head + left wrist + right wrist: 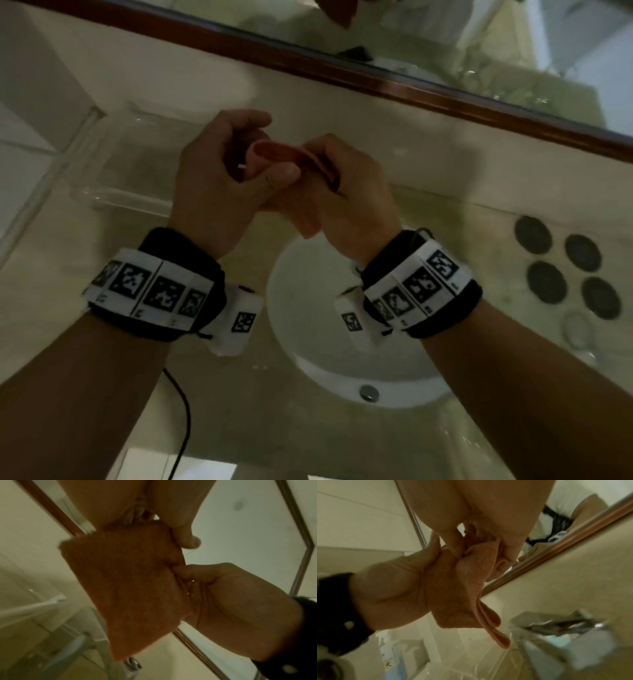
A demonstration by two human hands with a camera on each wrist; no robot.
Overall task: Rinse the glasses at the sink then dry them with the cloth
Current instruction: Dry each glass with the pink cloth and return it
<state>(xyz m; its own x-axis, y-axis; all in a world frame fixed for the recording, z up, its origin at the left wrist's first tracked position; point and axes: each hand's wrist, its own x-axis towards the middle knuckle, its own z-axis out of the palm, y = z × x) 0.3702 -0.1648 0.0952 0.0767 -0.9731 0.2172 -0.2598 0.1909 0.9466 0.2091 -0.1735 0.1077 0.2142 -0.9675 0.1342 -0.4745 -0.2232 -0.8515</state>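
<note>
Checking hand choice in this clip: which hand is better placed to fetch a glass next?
Probably the right hand. Both hands grip the folded orange cloth, but the one clear glass I can make out stands on the counter at the right, beside the dark round coasters; the left hand would cross over.

Orange cloth [274, 154], white sink [308, 274] (coasters [533, 234] dark).

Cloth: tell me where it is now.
Head view: the cloth is centre frame, held between left hand and right hand, above the sink.
</note>
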